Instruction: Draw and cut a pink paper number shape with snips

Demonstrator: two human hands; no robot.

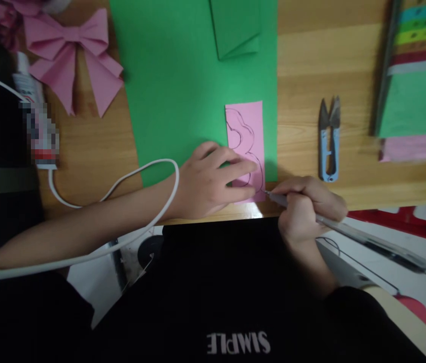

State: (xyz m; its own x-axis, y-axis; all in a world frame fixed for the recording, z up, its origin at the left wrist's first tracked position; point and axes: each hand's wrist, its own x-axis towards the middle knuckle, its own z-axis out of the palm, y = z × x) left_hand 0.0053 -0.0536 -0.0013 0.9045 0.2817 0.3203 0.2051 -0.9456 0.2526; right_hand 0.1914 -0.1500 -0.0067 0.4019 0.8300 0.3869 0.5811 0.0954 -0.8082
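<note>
A small rectangle of smooth pink paper point(248, 131), inked with a wavy, scalloped dark outline, lies at the near right corner of a flat green sheet point(175, 96) on the wood-grained desk point(303, 65). The left hand point(218, 181) rests loosely spread, fingers pressing on the paper without gripping it. The right hand point(307, 206) curls closed around a slim, clear-barrelled pen point(375, 242), its tip at the paper's lower right edge. Metal-bladed snips point(329, 141) with blue handles and a crisply folded pink bow point(74, 50) lie apart.
</note>
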